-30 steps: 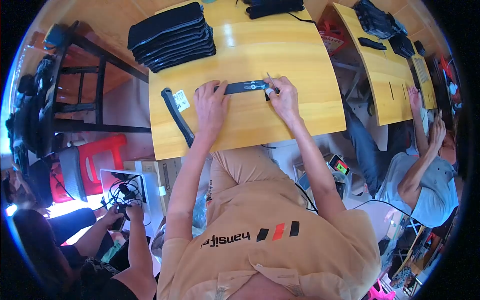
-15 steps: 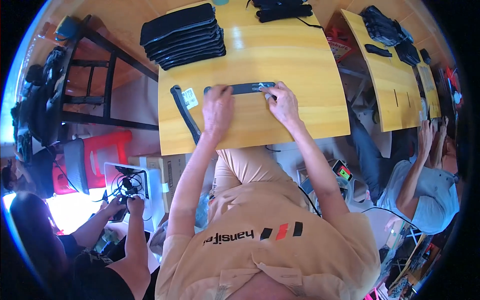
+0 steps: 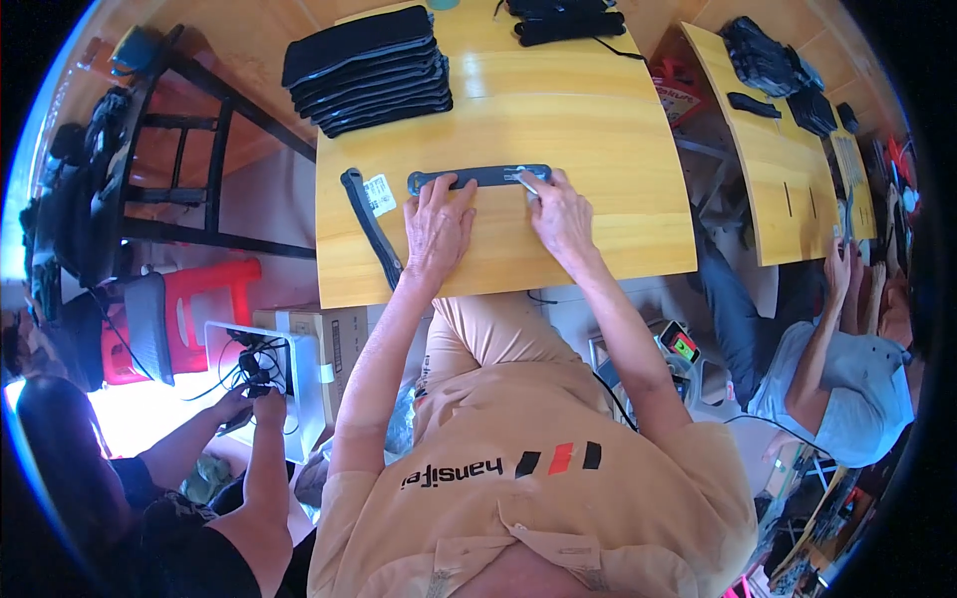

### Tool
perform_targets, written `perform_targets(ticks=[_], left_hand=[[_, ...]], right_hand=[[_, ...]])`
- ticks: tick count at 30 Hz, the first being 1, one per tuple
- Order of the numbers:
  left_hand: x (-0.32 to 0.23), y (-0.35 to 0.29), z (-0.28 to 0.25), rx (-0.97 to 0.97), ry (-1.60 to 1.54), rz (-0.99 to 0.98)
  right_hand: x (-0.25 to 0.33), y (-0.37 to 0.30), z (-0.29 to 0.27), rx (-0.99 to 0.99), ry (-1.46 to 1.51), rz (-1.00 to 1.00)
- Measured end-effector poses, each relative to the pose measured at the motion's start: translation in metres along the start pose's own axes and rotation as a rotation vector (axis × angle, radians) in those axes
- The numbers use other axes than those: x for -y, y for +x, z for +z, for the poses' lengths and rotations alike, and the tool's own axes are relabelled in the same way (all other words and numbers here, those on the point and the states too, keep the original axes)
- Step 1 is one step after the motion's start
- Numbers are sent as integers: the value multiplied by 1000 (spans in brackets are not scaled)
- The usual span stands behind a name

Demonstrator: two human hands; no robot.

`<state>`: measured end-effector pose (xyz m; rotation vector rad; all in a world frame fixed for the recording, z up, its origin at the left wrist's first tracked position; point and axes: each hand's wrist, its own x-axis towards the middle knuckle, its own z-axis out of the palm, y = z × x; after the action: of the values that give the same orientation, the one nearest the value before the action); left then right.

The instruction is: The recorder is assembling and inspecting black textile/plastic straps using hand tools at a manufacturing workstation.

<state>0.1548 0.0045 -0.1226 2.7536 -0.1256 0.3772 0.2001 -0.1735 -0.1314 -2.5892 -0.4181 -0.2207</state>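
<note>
A flat dark strap (image 3: pixel 488 176) lies crosswise on the yellow wooden table, with pale markings near its right end. My left hand (image 3: pixel 439 224) rests on its left part, fingers stretched out and pressing the strap down. At the right end, my right hand (image 3: pixel 561 214) is closed in a pinch around a small silvery tool (image 3: pixel 529 185), its tip on the pale markings; its exact kind is too small to tell. A second dark strap (image 3: pixel 371 229) lies slantwise left of my left hand, beside a white printed label (image 3: pixel 379 195).
A tall stack of black fabric pieces (image 3: pixel 369 75) stands at the table's far left. More black pieces (image 3: pixel 568 25) with a cord lie at the far edge. Co-workers sit on both sides; one handles black cables (image 3: pixel 257 374) at the left. Another yellow table (image 3: pixel 788 169) stands right.
My left hand's fingers have spread out flatter along the strap, uncovering its left end. My right hand has shifted only slightly at the right end. The strap stays in place.
</note>
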Motion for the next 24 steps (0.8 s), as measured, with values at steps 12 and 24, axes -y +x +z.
perform_targets(ticks=[12,24], left_hand=[[26,-28,-53,-289,-269,-446],[63,-92,-42,-253,-698,-873]], right_hand=[[-60,-21,-32,-9,155,266],[-9,-60,-46,83,543,139]])
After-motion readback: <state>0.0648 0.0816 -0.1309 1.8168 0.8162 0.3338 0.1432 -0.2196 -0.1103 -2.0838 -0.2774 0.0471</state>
